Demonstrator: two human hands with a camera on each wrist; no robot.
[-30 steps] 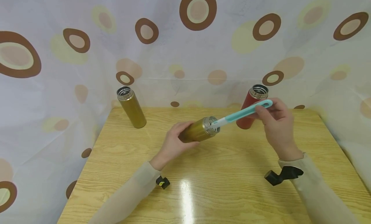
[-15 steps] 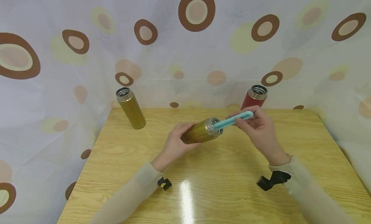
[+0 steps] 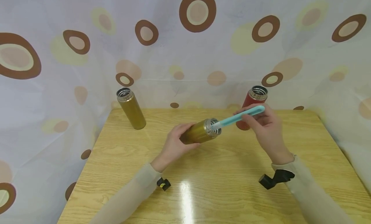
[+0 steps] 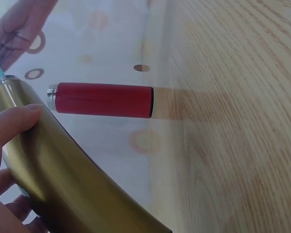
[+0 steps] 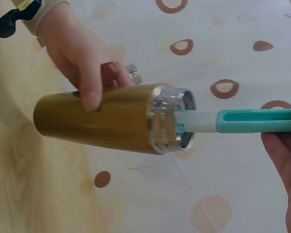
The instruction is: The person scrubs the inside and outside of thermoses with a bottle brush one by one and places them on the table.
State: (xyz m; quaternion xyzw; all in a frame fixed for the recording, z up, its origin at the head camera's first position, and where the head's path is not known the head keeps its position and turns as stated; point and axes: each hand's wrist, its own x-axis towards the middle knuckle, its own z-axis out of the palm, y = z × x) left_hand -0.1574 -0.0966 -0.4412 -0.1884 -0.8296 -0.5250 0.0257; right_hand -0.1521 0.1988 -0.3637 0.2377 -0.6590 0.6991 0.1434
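Observation:
My left hand point(image 3: 176, 142) grips a gold thermos bottle point(image 3: 197, 133) round its body. The bottle is tilted, its uncapped steel mouth facing right. Between thumb and fingers, my right hand point(image 3: 266, 130) pinches the turquoise handle of a brush point(image 3: 236, 118). The brush's white neck enters the bottle's mouth point(image 5: 184, 119), and its head is hidden inside. In the right wrist view the left thumb point(image 5: 90, 94) presses on the gold side. Behind my right hand stands a red thermos bottle point(image 3: 251, 100), partly covered by the fingers in the head view.
A second gold thermos bottle point(image 3: 131, 111), uncapped, stands upright at the back left of the wooden table point(image 3: 226, 185). A patterned cloth point(image 3: 162, 60) hangs behind the table and along both sides. A bright light reflection lies near the table's front.
My right hand pushed the brush deeper into the bottle, leftward, then drew it partly back out to the right. My left hand and the gold bottle stay almost in place.

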